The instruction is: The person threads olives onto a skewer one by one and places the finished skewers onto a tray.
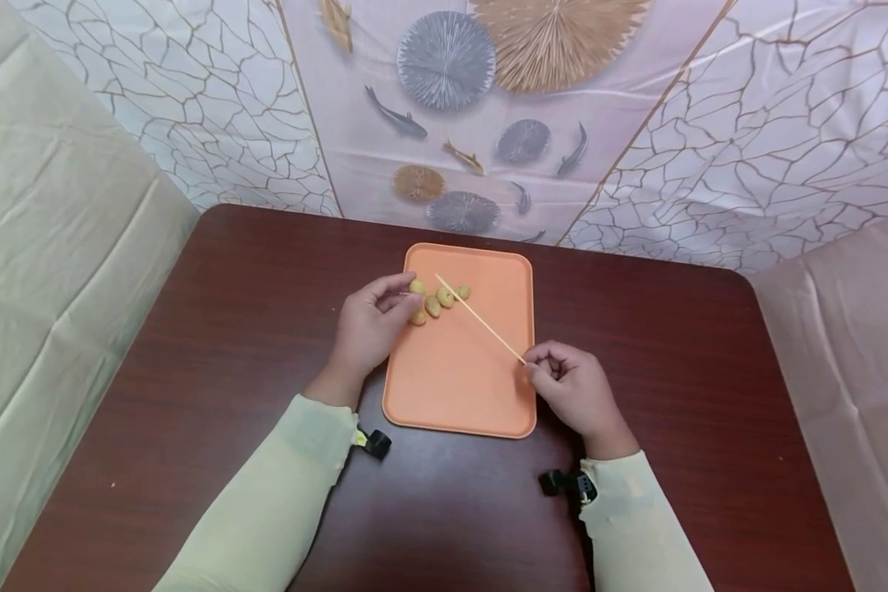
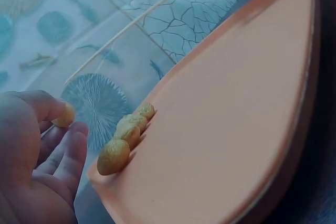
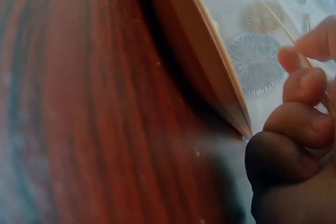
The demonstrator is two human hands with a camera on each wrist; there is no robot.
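Between thumb and fingertips my left hand (image 1: 371, 329) pinches a small yellow-brown oval piece (image 2: 64, 115), like a little fruit or potato. My right hand (image 1: 571, 385) grips one end of a thin wooden skewer (image 1: 484, 325), its fingers curled round it. The skewer's far end points up and left toward the left hand, with nothing on it. Several similar oval pieces (image 1: 446, 297) lie in a short row on the orange tray (image 1: 459, 386), just right of the left fingertips. In the left wrist view the pinched piece (image 2: 64, 115) is held apart from the row (image 2: 113, 157).
The tray has a low raised rim (image 1: 459, 431) and lies on a dark red-brown wooden table (image 1: 266, 345). Patterned cloth (image 1: 222, 99) hangs behind the table's far edge, with pale cloth at both sides. Small black cameras (image 1: 376, 444) sit at both wrists.
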